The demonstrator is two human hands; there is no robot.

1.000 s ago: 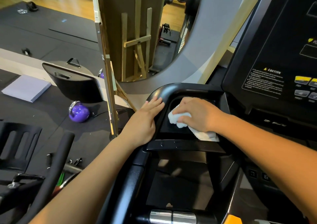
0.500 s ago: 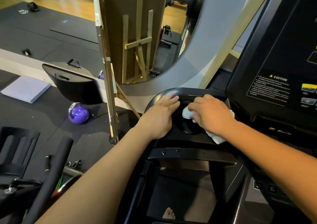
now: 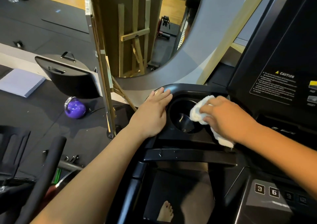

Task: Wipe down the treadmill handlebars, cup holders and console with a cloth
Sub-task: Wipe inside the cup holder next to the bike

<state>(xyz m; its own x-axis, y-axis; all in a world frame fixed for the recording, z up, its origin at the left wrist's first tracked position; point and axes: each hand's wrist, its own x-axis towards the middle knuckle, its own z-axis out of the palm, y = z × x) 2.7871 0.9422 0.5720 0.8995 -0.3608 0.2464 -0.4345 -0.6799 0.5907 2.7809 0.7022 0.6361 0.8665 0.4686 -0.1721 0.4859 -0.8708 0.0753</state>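
The treadmill's round black cup holder [image 3: 180, 119] sits left of the dark console [image 3: 274, 65]. My right hand [image 3: 228, 117] grips a white cloth [image 3: 199, 110] at the cup holder's right rim; the cloth's tail trails below my wrist. My left hand [image 3: 151, 113] rests flat, fingers straight, on the glossy black surround [image 3: 188, 88] at the holder's left edge. A black crossbar handle [image 3: 185, 155] runs below both hands.
Speed buttons [image 3: 267, 191] sit at the lower right. A purple kettlebell [image 3: 75, 108], a white pad [image 3: 20, 82] and a black case [image 3: 68, 77] lie on the floor mats at left. A wooden-framed mirror [image 3: 109, 52] stands behind. A bare foot [image 3: 165, 211] shows on the belt.
My right hand has carried the cloth from the tray's middle to the cup holder's right side, uncovering the round well. My left hand slid a little further along the rim.
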